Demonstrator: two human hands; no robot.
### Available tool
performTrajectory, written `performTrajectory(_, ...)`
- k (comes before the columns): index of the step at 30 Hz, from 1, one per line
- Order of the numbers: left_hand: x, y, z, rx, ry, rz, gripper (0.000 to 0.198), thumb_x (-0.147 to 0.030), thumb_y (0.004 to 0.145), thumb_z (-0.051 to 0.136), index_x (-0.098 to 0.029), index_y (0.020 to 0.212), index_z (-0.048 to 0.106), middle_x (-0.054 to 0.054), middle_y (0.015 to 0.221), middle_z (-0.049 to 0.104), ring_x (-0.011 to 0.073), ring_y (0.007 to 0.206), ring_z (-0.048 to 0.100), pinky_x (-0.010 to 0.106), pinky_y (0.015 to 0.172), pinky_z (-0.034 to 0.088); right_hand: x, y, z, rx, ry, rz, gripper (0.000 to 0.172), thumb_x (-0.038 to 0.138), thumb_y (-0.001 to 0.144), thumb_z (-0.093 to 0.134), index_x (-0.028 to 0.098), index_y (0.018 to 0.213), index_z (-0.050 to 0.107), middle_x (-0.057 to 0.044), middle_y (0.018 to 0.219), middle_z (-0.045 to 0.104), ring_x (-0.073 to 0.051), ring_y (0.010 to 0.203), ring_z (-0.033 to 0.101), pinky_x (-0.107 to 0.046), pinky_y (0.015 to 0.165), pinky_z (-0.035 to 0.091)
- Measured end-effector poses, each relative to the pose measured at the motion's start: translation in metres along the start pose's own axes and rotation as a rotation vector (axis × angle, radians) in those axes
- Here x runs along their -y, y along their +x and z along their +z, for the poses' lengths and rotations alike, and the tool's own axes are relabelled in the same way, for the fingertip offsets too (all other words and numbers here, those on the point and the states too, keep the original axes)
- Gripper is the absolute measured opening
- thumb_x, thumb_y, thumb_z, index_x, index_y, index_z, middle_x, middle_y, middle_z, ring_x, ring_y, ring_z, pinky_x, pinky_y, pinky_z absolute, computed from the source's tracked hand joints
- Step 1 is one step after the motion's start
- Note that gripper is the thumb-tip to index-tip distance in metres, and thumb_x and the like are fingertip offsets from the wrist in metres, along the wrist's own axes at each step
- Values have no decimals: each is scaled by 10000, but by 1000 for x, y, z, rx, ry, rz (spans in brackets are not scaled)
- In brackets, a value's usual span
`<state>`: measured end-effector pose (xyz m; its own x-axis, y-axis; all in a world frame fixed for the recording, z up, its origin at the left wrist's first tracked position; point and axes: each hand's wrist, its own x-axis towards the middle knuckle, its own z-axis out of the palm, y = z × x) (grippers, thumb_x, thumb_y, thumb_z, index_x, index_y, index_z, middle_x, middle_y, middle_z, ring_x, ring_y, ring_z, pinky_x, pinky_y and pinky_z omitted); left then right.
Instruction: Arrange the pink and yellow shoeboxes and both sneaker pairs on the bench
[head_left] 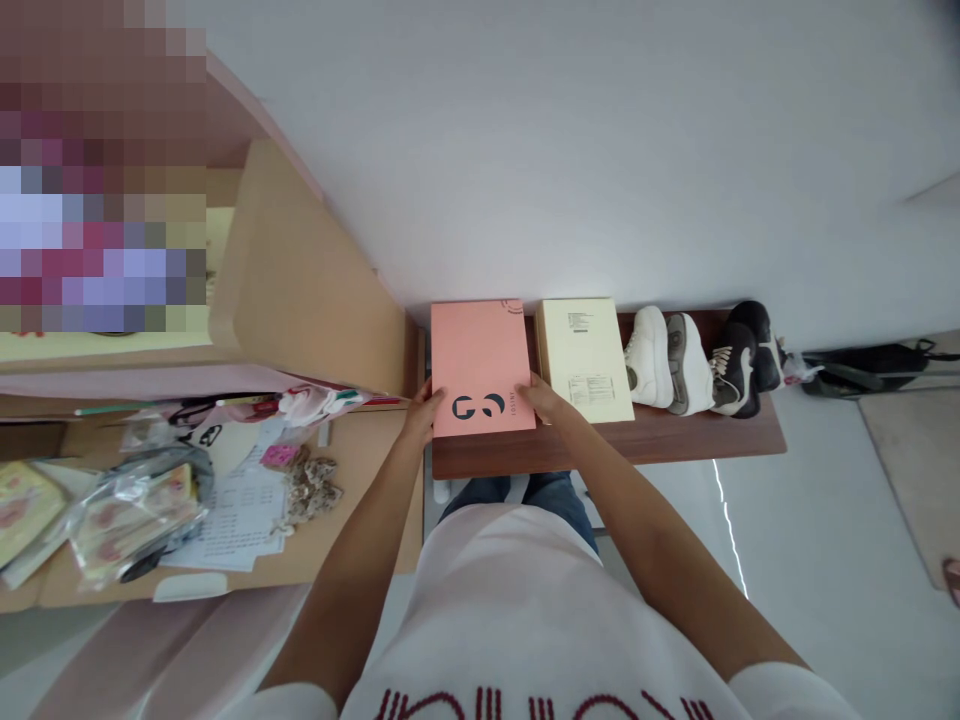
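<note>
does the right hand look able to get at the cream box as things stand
Probably yes: the right hand is at the near left corner of the cream box, whose top is uncovered. But its fingers are on the pink box, so it would likely need to let go first.

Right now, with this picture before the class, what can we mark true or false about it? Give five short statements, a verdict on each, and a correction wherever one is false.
1. The left hand and the right hand both touch the pink box. True.
2. On the brown shelf, the cream box lies between the pink box and the white shoes. True.
3. The white shoes are at the right end of the shoe row. False: the black shoes are.
4. The pink box has no print on top. False: dark print shows there.
5. Papers lie on the tan desk. True.
</note>
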<state>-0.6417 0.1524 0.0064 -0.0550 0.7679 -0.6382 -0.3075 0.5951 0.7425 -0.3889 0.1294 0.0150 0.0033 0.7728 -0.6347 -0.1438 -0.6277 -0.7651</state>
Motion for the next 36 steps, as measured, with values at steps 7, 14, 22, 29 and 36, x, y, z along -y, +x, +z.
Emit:
performTrajectory(7,1,7,0,-30,76,50,567,-210,757,828,-243,1296,654,87,1222,743,259,1161,690,431,1015,557,5,-5,0,-86,-189,-20,631,256,889,586,176,1491,415,-168,1433,595,-291,1254,629,-574,1079,501)
performTrajectory(14,-17,5,12,-180,282,366,644,-227,773,792,-213,1375,564,137,1528,510,282,1499,369,406,1210,344,4,-30,-21,-185,-292,-225,819,423,875,644,227,1592,301,-129,1642,352,-286,1523,331,-563,1222,307)
performTrajectory(22,-18,-35,100,4,346,388,594,-238,796,788,-236,1361,606,127,1523,495,332,1433,447,427,1214,334,23,-54,-98,-327,-227,-238,790,489,857,665,247,1555,387,-156,1565,469,-321,1455,443,-557,1167,386)
performTrajectory(29,25,-62,168,143,418,311,609,-289,813,786,-231,1387,590,137,1555,471,345,1435,441,465,1203,340,26,-62,-162,-389,-226,-211,742,445,865,632,234,1539,404,-148,1562,474,-317,1461,433,-552,1167,394)
performTrajectory(36,65,-60,204,137,382,209,730,-312,806,797,-230,1471,507,140,1629,376,347,1505,343,473,1227,285,12,-53,-204,-386,-231,-219,660,394,864,606,197,1477,462,-134,1542,504,-295,1464,433,-532,1211,340)
